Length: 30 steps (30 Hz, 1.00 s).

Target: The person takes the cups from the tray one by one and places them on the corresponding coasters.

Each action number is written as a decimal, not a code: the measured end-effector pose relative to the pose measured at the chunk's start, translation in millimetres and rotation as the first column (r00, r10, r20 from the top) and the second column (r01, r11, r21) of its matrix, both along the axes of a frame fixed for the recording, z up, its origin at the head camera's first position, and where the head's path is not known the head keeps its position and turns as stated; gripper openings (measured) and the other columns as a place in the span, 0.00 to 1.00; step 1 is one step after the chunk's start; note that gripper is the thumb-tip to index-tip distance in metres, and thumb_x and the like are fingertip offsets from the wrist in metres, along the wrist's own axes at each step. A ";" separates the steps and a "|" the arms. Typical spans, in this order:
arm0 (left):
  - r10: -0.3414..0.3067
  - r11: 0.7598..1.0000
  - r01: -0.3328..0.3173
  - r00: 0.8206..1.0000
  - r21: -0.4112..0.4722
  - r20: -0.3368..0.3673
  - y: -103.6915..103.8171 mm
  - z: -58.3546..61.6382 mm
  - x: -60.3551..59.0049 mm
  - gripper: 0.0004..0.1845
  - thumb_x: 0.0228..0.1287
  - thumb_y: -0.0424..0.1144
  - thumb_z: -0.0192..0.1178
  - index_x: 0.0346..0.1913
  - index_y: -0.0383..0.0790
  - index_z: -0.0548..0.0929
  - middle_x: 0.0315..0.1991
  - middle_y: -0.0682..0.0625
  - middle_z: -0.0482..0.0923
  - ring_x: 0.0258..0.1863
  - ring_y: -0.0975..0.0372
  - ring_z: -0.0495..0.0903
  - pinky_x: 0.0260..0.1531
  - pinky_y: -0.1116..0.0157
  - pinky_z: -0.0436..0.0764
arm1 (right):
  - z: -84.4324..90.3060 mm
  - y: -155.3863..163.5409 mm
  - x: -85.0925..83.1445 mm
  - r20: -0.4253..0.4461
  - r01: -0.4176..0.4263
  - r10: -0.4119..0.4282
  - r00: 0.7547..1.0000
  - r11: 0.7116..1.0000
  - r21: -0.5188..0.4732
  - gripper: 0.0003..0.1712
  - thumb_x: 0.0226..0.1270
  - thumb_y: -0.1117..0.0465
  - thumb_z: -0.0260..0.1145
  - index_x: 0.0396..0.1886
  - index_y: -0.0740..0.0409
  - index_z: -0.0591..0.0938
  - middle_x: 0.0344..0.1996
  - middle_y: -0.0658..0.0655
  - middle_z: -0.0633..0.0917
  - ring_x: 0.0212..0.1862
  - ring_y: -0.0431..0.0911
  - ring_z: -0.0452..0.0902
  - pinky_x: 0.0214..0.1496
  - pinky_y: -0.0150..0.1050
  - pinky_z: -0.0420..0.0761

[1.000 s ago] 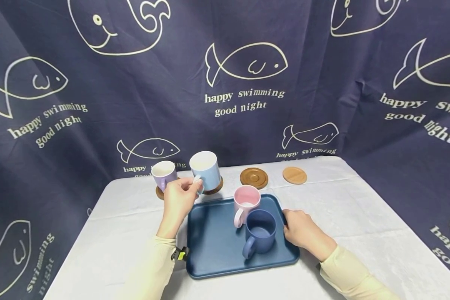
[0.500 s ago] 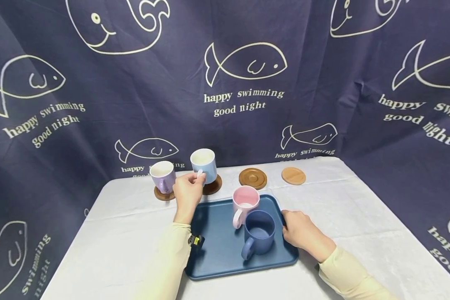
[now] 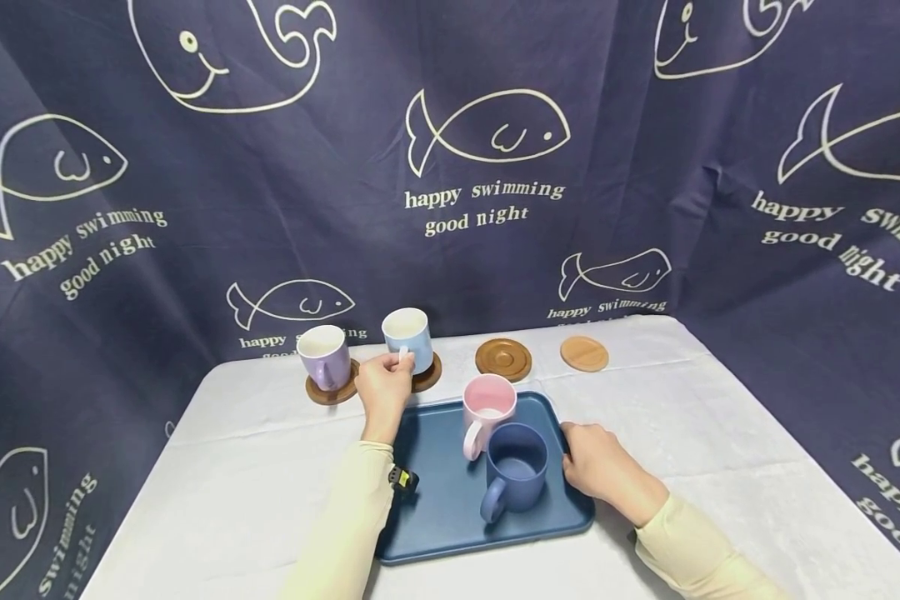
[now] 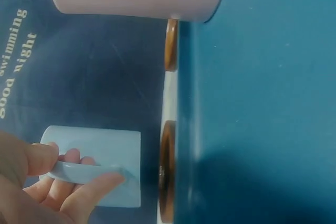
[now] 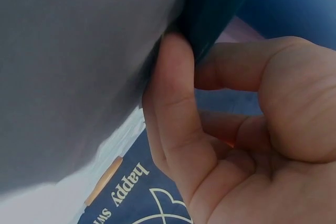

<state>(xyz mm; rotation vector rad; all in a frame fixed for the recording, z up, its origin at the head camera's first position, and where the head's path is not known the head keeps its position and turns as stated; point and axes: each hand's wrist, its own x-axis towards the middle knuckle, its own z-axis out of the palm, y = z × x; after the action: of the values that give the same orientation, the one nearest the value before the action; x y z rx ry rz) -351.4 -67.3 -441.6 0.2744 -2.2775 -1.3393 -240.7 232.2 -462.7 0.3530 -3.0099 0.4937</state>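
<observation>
My left hand (image 3: pixel 386 387) pinches the handle of a light blue mug (image 3: pixel 412 342). The mug is upright over a dark round wooden coaster (image 3: pixel 427 375); the left wrist view shows a narrow gap between the mug's base and the coaster (image 4: pixel 167 171). At the right, my right hand (image 3: pixel 598 462) grips the rim of a blue tray (image 3: pixel 442 542), fingers beneath and thumb above in the right wrist view. On that tray stand a pink mug (image 3: pixel 487 396) and a dark blue mug (image 3: pixel 521 479), their handles toward me.
Left of the light blue mug, a purple mug (image 3: pixel 326 358) sits on its own wooden coaster (image 3: pixel 330 393). Two bare coasters, one brown (image 3: pixel 503 360) and one lighter (image 3: pixel 584 354), lie behind the tray. A fish-printed curtain (image 3: pixel 487 267) hangs at the table's back edge.
My left hand has carried the light blue mug slightly right and back, then lowered it closer to the coaster. The right hand keeps its grip on the tray.
</observation>
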 end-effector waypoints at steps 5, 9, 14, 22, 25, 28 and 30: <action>0.028 0.999 -0.028 1.000 0.019 0.007 3.6 -9.7 -2.9 0.07 0.60 0.41 0.74 0.32 0.41 0.94 0.27 0.49 0.89 0.37 0.48 0.87 0.43 0.50 0.79 | -3.0 0.4 0.3 -0.001 0.003 -0.003 1.000 1.000 0.000 0.06 0.56 0.69 0.69 0.33 0.59 0.81 0.23 0.55 0.82 0.30 0.52 0.82 0.32 0.52 0.80; 0.035 0.999 -0.035 0.999 0.030 0.016 4.9 -14.9 -5.1 0.07 0.59 0.42 0.75 0.32 0.40 0.94 0.27 0.48 0.90 0.37 0.48 0.87 0.43 0.50 0.79 | -3.4 0.1 0.4 -0.004 -0.001 0.001 1.000 1.000 -0.006 0.06 0.56 0.69 0.69 0.32 0.59 0.80 0.23 0.55 0.82 0.30 0.51 0.82 0.32 0.53 0.80; 0.025 0.998 -0.026 0.999 0.049 0.034 6.7 -19.4 -7.4 0.07 0.59 0.42 0.75 0.32 0.40 0.94 0.27 0.49 0.90 0.35 0.50 0.87 0.42 0.52 0.80 | -3.6 -0.9 -0.1 -0.009 -0.012 0.012 1.000 1.000 -0.007 0.06 0.56 0.70 0.69 0.31 0.58 0.80 0.22 0.53 0.81 0.30 0.52 0.82 0.31 0.53 0.80; 0.032 0.997 -0.034 0.999 0.075 0.028 8.9 -25.1 -8.2 0.06 0.58 0.41 0.76 0.30 0.41 0.94 0.24 0.50 0.89 0.33 0.51 0.86 0.42 0.54 0.79 | -4.5 -1.9 0.1 0.003 -0.007 0.006 1.000 1.000 0.009 0.06 0.57 0.70 0.69 0.33 0.60 0.80 0.22 0.54 0.81 0.30 0.51 0.82 0.31 0.52 0.80; 0.032 0.995 -0.034 0.999 0.092 0.024 9.9 -25.1 -8.5 0.06 0.57 0.41 0.77 0.30 0.41 0.94 0.25 0.49 0.89 0.34 0.51 0.86 0.42 0.54 0.79 | -3.1 -1.8 0.5 -0.007 -0.011 0.011 1.000 1.000 0.015 0.07 0.57 0.70 0.69 0.34 0.61 0.81 0.22 0.55 0.81 0.30 0.52 0.82 0.31 0.52 0.80; 0.030 0.993 -0.033 0.999 0.109 0.029 11.4 -24.0 -9.1 0.07 0.56 0.41 0.78 0.31 0.41 0.94 0.26 0.49 0.89 0.34 0.51 0.87 0.43 0.53 0.80 | -1.7 -1.4 0.2 -0.018 -0.015 0.015 1.000 1.000 0.018 0.07 0.56 0.70 0.69 0.35 0.61 0.81 0.22 0.56 0.81 0.31 0.53 0.83 0.32 0.53 0.80; 0.030 0.993 -0.034 0.999 0.115 0.035 12.3 -23.6 -9.8 0.08 0.56 0.42 0.78 0.31 0.40 0.94 0.26 0.49 0.90 0.34 0.51 0.88 0.43 0.53 0.81 | -1.0 -1.2 -0.3 -0.025 -0.019 0.019 0.999 1.000 0.019 0.07 0.56 0.70 0.69 0.35 0.61 0.81 0.22 0.56 0.81 0.31 0.54 0.83 0.32 0.53 0.80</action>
<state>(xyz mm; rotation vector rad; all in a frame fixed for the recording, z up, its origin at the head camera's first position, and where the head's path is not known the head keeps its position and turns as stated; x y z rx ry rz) -361.2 -55.0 -465.2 0.3734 -2.2159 -1.4626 -241.0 231.0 -463.6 0.3867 -2.9913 0.4593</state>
